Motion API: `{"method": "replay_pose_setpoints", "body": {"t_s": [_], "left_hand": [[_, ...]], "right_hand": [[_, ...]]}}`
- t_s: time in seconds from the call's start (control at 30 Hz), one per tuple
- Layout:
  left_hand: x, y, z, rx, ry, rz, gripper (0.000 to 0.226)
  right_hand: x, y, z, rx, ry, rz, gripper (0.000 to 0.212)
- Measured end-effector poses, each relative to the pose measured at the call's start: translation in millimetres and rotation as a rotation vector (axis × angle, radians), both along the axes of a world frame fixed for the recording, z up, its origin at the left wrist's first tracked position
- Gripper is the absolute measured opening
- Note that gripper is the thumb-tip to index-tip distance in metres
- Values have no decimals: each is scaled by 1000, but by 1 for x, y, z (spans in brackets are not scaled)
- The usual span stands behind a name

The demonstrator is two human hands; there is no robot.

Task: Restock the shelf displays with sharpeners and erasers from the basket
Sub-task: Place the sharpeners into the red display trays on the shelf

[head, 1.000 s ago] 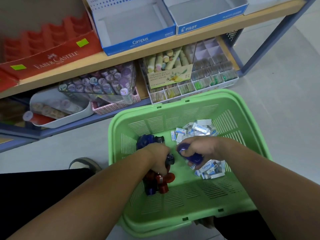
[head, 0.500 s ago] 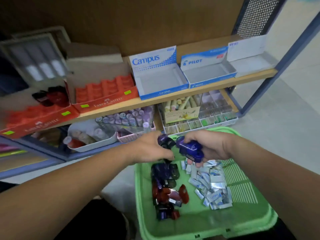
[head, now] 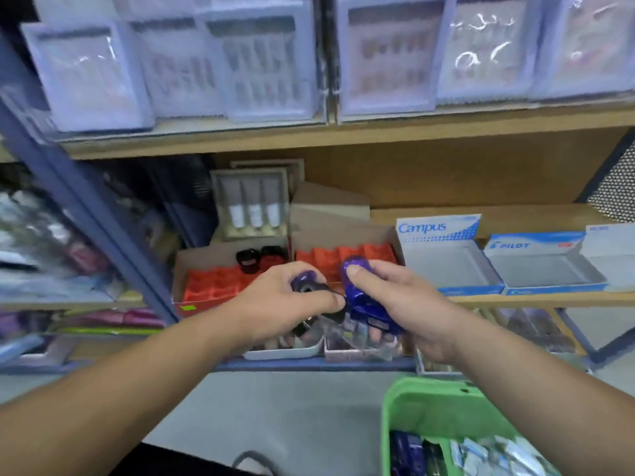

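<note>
My left hand [head: 285, 304] grips a purple sharpener [head: 304, 281], and my right hand [head: 395, 300] grips a blue sharpener [head: 357, 290]. Both are raised in front of the middle shelf, close together. Behind them stand two red Faber-Castell display trays [head: 213, 286] [head: 347, 257]; the left tray holds two dark sharpeners [head: 261, 257]. The green basket [head: 429, 403] sits low at the right, with dark sharpeners [head: 409, 451] and wrapped erasers [head: 494, 455] inside.
An empty Campus box [head: 446, 255] and a Pilot box [head: 543, 262] sit right of the red trays on the wooden shelf [head: 515, 298]. A lower shelf holds bins of small items [head: 285, 347]. Packaged goods hang on the top shelf [head: 268, 63]. A blue post [head: 68, 187] stands left.
Both hands lifted out of the basket, each with a sharpener, and rose to the middle shelf by the red trays. The view swung upward, so the basket dropped to the lower right.
</note>
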State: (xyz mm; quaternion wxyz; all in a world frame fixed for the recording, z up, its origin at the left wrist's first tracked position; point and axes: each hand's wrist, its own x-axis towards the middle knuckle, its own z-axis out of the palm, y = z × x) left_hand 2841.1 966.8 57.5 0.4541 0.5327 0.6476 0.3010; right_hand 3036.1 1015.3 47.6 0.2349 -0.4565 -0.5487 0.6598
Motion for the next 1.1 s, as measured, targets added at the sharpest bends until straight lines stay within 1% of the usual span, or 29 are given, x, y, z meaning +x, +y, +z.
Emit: {"method": "replay_pose_setpoints", "body": {"t_s": [0.13,0.23,0.3,0.37,0.47,0.6,0.67,0.73,0.77,0.83,0.9,0.97,1.1], "left_hand": [[-50,0,-8,10,42,108,33],[-84,0,-21,6,73,184,42],[-102,3,-29,2,108,214,39],[-117,5,-35,2,109,271,37],[-136,7,-41,-8,112,313,44],[-145,13,-50,-19,139,279,53],[-142,16,-53,-12,139,250,51],[-138,16,-53,-12,142,220,49],[-138,16,-53,-9,131,215,51],[-139,15,-53,3,71,232,55],[-140,12,-49,4,-6,246,52],[-140,11,-47,2,-47,252,51],[-137,10,-42,2,-56,283,43]], "right_hand": [[-53,7,-5,3,11,24,23],[-86,18,-13,32,-6,12,20],[-102,31,-17,93,-79,-6,21],[-110,46,-19,200,-214,27,25],[-111,61,-14,286,-357,71,28],[-109,63,-11,416,-471,77,32],[-114,63,-15,469,-484,100,28],[-120,65,-18,506,-545,120,23],[-123,66,-18,522,-579,137,22],[-127,68,-14,546,-649,203,27],[-131,71,-10,580,-731,273,34],[-135,75,-6,614,-774,284,36],[-141,81,0,678,-843,326,29]]}}
